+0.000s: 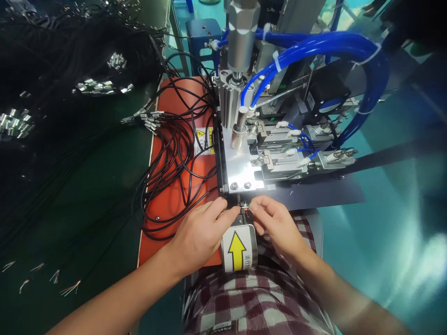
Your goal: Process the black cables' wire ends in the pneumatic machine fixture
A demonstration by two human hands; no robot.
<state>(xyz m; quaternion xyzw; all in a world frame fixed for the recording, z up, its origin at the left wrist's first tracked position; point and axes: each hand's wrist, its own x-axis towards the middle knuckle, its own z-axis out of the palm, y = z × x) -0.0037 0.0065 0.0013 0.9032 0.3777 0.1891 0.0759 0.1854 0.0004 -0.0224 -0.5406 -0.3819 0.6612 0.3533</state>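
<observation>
My left hand (202, 232) rests on the orange mat (167, 153), its fingers pinched together at the front edge of the metal machine (240, 163). My right hand (275, 221) pinches from the other side, holding a thin cable end with red and green wire tips (245, 208) at the machine's small slot. Both hands meet just above a curved metal guard with a yellow arrow label (238, 249). What the left fingers grip is too small to make out.
Loose black cables (174, 153) coil over the orange mat, their metal plugs (150, 120) to the left. More cable bundles with shiny connectors (94, 86) lie on the dark green table. Blue air hoses (324, 46) loop above the machine. Cut wire ends (66, 288) lie at lower left.
</observation>
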